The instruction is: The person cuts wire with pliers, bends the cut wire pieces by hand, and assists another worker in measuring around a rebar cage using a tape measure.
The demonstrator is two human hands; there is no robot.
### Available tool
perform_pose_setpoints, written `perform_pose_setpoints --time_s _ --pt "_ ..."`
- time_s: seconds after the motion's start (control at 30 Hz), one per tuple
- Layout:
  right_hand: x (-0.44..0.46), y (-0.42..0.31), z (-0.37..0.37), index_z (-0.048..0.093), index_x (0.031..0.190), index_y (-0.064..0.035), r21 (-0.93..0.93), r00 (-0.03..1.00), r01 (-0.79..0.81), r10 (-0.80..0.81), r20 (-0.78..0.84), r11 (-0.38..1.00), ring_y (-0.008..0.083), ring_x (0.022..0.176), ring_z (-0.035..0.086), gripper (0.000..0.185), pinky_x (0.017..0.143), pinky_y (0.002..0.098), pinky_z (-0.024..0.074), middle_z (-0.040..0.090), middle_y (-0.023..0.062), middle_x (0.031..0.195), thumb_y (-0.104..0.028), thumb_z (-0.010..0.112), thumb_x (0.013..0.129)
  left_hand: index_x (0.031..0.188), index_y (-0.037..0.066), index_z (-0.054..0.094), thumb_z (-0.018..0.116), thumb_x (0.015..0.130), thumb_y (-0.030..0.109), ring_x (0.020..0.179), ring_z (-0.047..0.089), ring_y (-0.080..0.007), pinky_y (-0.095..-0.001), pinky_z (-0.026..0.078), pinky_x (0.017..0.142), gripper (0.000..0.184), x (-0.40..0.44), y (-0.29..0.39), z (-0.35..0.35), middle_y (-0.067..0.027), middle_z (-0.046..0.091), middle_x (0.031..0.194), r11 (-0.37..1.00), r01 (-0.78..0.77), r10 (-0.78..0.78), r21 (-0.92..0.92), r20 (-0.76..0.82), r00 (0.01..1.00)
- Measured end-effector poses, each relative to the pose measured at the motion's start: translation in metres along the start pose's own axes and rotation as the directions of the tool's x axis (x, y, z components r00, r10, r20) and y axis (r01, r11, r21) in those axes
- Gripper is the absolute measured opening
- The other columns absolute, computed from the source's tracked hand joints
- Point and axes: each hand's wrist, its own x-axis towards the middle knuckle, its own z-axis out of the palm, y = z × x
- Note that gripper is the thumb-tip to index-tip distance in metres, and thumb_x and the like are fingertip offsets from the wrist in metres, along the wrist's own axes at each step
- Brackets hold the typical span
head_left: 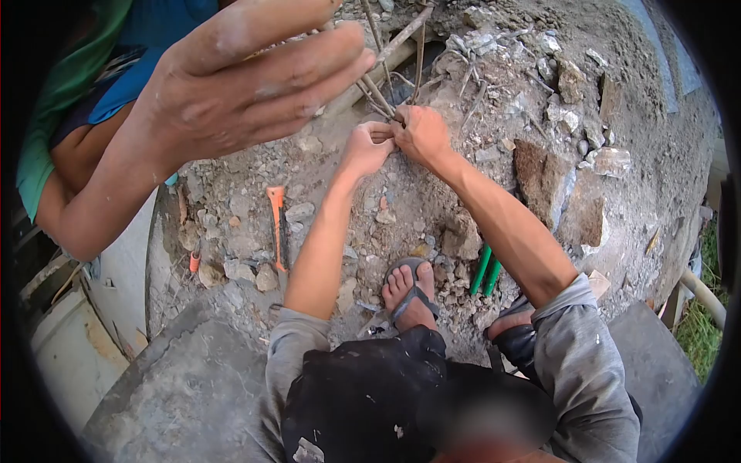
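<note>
Thin steel rods point(377, 94) rise out of the rubble, and my two hands meet at their lower end. My right hand point(423, 135) is closed round the base of the rods. My left hand point(367, 148) is closed, its fingertips touching the right hand; what it pinches is hidden. A co-worker's hand point(247, 89) reaches in large from the upper left, with its fingers over the upper rods; the grip cannot be made out. An orange-and-black handled tool point(276, 224) lies on the stones left of my left forearm.
Two green handles point(485, 270) stick out beside my sandalled foot point(413, 289). Broken concrete chunks point(544, 181) lie to the right. Flat grey slabs point(185, 378) border the near side. A small orange object point(194, 262) lies at the left.
</note>
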Motion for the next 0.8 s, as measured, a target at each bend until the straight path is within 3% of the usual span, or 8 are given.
perform_pose_setpoints --time_s 0.1,0.17,0.37,0.5,0.53,0.57,0.67,0.8 --pt "0.001 0.003 -0.006 0.063 0.078 -0.0038 -0.012 0.998 0.044 -0.043 0.055 0.999 0.0427 0.077 0.064 0.017 0.069 0.0507 0.0518 0.065 0.0234 0.078 -0.021 0.061 0.079 0.11 -0.003 0.058 0.058 0.084 -0.002 0.104 0.062 -0.0178 -0.0302 0.048 0.089 0.026 -0.004 -0.008 -0.016 -0.0118 0.065 0.111 0.946 -0.116 0.093 -0.303 -0.088 0.992" --pt "0.001 0.0 -0.007 0.063 0.078 -0.0038 -0.022 0.996 0.033 -0.031 0.085 0.999 0.0423 0.077 0.064 0.017 0.069 0.0505 0.052 0.065 0.0234 0.078 -0.021 0.061 0.079 0.105 0.004 0.053 0.054 0.083 -0.009 0.113 0.057 -0.0208 -0.0314 0.046 0.095 0.025 -0.002 -0.03 -0.029 -0.0105 0.059 0.115 0.783 -0.052 0.108 -0.619 0.054 0.993" --pt "0.001 -0.005 -0.007 0.063 0.078 -0.0032 -0.058 0.997 0.012 -0.007 0.08 0.998 0.0432 0.076 0.065 0.018 0.069 0.0511 0.0524 0.066 0.0233 0.078 -0.021 0.061 0.08 0.097 0.008 0.052 0.051 0.082 -0.013 0.113 0.056 -0.0255 -0.0301 0.047 0.094 0.026 -0.007 -0.026 -0.038 -0.0105 0.057 0.113 0.375 0.09 0.19 -0.923 0.171 0.967" --pt "0.001 -0.008 -0.005 0.063 0.078 -0.0016 -0.07 0.999 -0.004 0.007 0.04 0.998 0.0439 0.077 0.065 0.018 0.069 0.0508 0.0527 0.066 0.0234 0.079 -0.02 0.062 0.079 0.103 0.005 0.054 0.053 0.085 -0.007 0.111 0.058 -0.0244 -0.0301 0.048 0.09 0.021 -0.007 -0.02 -0.032 -0.0113 0.059 0.112 0.376 0.076 0.156 -0.923 0.143 0.977" --pt "0.002 -0.007 -0.004 0.063 0.078 -0.0013 -0.082 1.0 -0.005 0.007 0.026 0.997 0.0438 0.077 0.065 0.018 0.069 0.0502 0.0529 0.067 0.0234 0.08 -0.02 0.062 0.078 0.108 0.002 0.054 0.056 0.086 -0.002 0.111 0.059 -0.0242 -0.0305 0.048 0.089 0.022 -0.004 -0.017 -0.024 -0.0129 0.06 0.113 0.794 -0.025 0.07 -0.607 0.051 0.996" --pt "0.001 -0.006 -0.003 0.063 0.078 -0.0013 -0.081 1.0 -0.006 0.009 0.028 0.997 0.0438 0.077 0.065 0.018 0.069 0.0502 0.0529 0.067 0.0234 0.08 -0.02 0.062 0.078 0.113 -0.001 0.054 0.059 0.087 0.002 0.111 0.059 -0.0241 -0.0308 0.049 0.088 0.027 -0.002 -0.014 -0.017 -0.0145 0.061 0.114 0.992 -0.052 0.044 -0.112 -0.073 0.996" --pt "0.002 -0.009 -0.005 0.064 0.078 -0.0013 0.059 0.995 -0.101 0.1 0.022 0.993 0.0438 0.079 0.065 0.019 0.071 0.0499 0.0529 0.067 0.0239 0.08 -0.02 0.063 0.077 0.122 -0.006 0.05 0.064 0.086 0.009 0.11 0.06 -0.0225 -0.0307 0.048 0.087 0.042 0.008 0.002 0.004 -0.0171 0.062 0.118 0.988 -0.103 0.099 0.113 0.038 0.994" --pt "0.008 -0.008 -0.007 0.068 0.078 -0.0037 -0.018 0.987 -0.147 0.148 0.067 0.989 0.0417 0.078 0.066 0.02 0.071 0.0487 0.0522 0.067 0.0225 0.079 -0.024 0.065 0.076 0.125 -0.009 0.047 0.066 0.083 0.006 0.105 0.062 -0.0202 -0.0293 0.048 0.086 0.048 0.005 0.008 0.008 -0.0177 0.064 0.114 0.985 -0.056 0.06 -0.164 0.015 0.998"
